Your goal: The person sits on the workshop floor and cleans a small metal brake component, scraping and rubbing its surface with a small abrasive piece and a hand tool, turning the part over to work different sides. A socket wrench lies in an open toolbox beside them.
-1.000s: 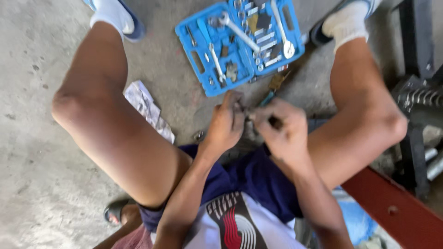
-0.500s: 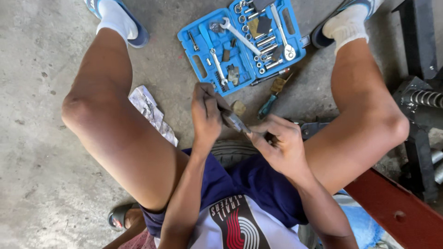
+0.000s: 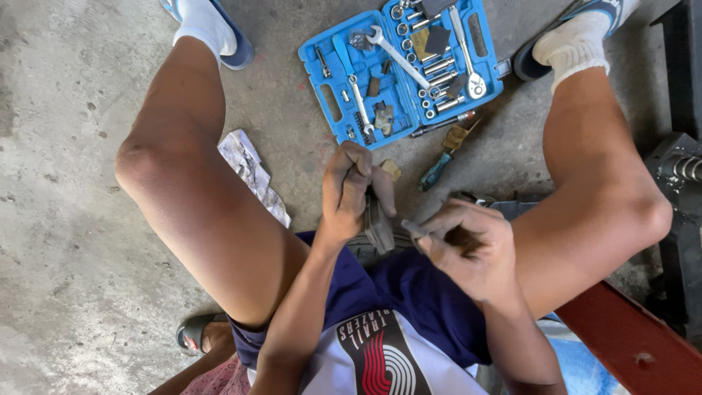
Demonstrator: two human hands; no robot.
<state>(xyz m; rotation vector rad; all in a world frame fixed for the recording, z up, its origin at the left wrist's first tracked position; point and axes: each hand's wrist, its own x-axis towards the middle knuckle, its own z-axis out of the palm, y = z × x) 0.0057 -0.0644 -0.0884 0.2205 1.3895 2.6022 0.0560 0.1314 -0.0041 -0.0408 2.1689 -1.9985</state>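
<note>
A dark pad (image 3: 378, 223) was gripped upright by the left hand (image 3: 351, 190), a thin tool (image 3: 411, 230) pinched by the right hand (image 3: 468, 252); work seemed unfinished, toolbox (image 3: 330, 106) open.

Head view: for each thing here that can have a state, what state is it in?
Left hand: closed around a dark flat part, held on edge.
Right hand: fingers curled, pinching a small metal tool whose tip is near the part.
Blue tool case: open, flat on the floor, sockets and wrenches in their slots.
Screwdriver: lying loose on the floor beside the case.
Crumpled paper: lying by the left leg.
</note>
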